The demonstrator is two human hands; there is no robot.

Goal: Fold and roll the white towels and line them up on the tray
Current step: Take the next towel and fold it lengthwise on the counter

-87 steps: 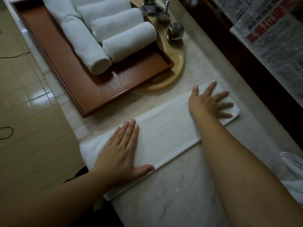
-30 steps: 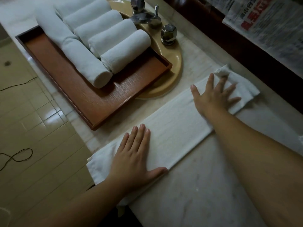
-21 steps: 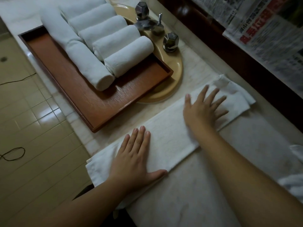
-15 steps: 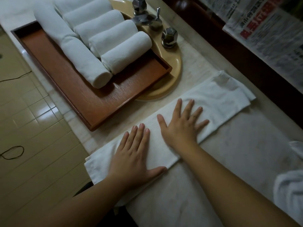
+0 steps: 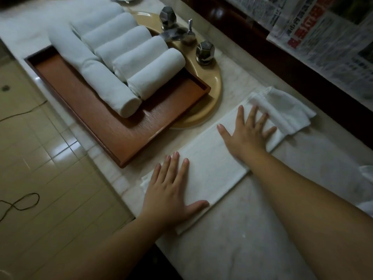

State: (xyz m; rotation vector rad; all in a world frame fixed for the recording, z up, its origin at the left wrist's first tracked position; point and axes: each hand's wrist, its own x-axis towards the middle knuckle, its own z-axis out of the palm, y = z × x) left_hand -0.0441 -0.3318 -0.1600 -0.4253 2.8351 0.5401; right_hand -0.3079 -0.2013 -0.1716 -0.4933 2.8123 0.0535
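Note:
A white towel, folded into a long strip, lies diagonally on the marble counter. My left hand presses flat on its near end, fingers straight. My right hand lies flat with spread fingers toward the far end, where the towel bunches into loose folds. The brown wooden tray sits at the upper left and holds several rolled white towels side by side, with one long roll lying across their ends.
A yellow sink with chrome tap and knobs lies partly under the tray. Newspapers hang at the upper right. More white cloth shows at the right edge. Tiled floor with a cable lies left.
My right hand slid from the towel's far end toward my left hand, then back out toward the far end. My left hand stayed pressed on the near end.

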